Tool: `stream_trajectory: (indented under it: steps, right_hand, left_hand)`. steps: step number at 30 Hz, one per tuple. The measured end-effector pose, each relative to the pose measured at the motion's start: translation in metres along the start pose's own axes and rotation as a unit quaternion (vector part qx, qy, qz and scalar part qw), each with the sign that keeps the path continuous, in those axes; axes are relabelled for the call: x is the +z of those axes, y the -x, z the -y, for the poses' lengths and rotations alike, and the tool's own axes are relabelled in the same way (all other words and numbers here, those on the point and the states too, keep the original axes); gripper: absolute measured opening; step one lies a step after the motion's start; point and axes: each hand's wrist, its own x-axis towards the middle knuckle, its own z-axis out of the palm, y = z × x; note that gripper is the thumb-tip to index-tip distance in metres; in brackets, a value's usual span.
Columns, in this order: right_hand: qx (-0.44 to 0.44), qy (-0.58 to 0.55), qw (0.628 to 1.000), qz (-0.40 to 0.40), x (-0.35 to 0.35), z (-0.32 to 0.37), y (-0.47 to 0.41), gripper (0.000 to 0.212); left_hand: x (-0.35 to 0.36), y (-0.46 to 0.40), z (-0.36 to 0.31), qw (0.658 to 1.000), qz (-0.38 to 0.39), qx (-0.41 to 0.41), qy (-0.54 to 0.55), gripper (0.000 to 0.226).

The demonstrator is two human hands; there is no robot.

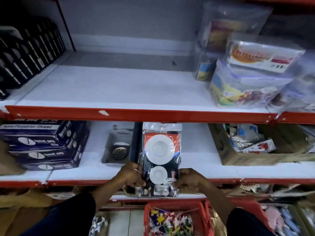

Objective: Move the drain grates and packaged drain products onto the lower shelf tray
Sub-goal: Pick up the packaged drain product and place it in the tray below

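Both hands, the left hand (pixel 131 174) and right hand (pixel 189 180), pinch the drain pack (pixel 161 157) over the lower shelf (pixel 196 160); dark grates (pixel 118 147) already lie there.

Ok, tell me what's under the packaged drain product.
The packaged drain product, held by both hands, overlaps a dark tray's right edge. A round grate shows there; anything beneath the pack is hidden.

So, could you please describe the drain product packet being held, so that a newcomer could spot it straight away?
Find the lower white shelf with the red front edge, between the stack of dark blue thread boxes and the cardboard box. At its middle front, the left hand and right hand grip a clear plastic packet. Unlike its neighbours, it shows two round white drain strainers, large above small.
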Motion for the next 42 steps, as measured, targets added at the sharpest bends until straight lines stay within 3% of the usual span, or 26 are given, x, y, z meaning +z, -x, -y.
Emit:
stream_trajectory:
  steps: [6, 10, 12, 17, 20, 26, 30, 34, 37, 40, 42]
  right_hand:
    - [-0.085, -0.023, 0.985, -0.148, 0.000, 0.046, -0.024, 0.051]
    - [-0.137, 0.104, 0.944, -0.283, 0.010, 0.067, -0.045, 0.041]
    - [-0.153, 0.190, 0.922, -0.300, 0.016, 0.069, -0.051, 0.017]
    - [-0.188, 0.305, 0.885, -0.298, 0.022, 0.064, -0.058, 0.023]
    - [-0.214, 0.338, 0.870, -0.289, 0.024, 0.057, -0.060, 0.053]
    - [-0.147, 0.479, 0.821, -0.274, 0.040, 0.062, -0.061, 0.054]
    - [-0.175, 0.516, 0.785, -0.296, 0.051, 0.070, -0.069, 0.070]
    - [-0.215, 0.577, 0.760, -0.210, 0.056, 0.067, -0.074, 0.075]
    - [-0.198, 0.588, 0.761, -0.191, 0.057, 0.065, -0.073, 0.068]
    - [-0.208, 0.572, 0.772, -0.185, 0.060, 0.071, -0.069, 0.060]
    - [-0.210, 0.556, 0.785, -0.172, 0.064, 0.075, -0.065, 0.052]
  left_hand:
    - [-0.023, -0.033, -0.039, 0.996, -0.057, 0.040, 0.053, 0.046]
    - [-0.021, -0.060, -0.054, 0.989, -0.138, 0.060, 0.010, 0.052]
    - [-0.015, -0.065, -0.056, 0.984, -0.164, 0.066, -0.036, 0.045]
    - [-0.009, -0.059, -0.042, 0.969, -0.141, 0.121, -0.161, 0.030]
    - [-0.021, -0.049, -0.028, 0.957, -0.161, 0.177, -0.163, 0.015]
    - [-0.076, -0.063, 0.002, 0.933, -0.252, 0.188, -0.173, 0.027]
    - [-0.099, -0.102, 0.018, 0.935, -0.151, 0.153, -0.283, 0.051]
    - [-0.100, -0.135, 0.038, 0.917, -0.090, 0.133, -0.365, 0.054]
    - [-0.100, -0.139, 0.040, 0.893, -0.091, 0.155, -0.413, 0.052]
    - [-0.099, -0.117, 0.023, 0.891, -0.084, 0.177, -0.409, 0.043]
    - [-0.100, -0.110, 0.021, 0.890, -0.093, 0.190, -0.405, 0.049]
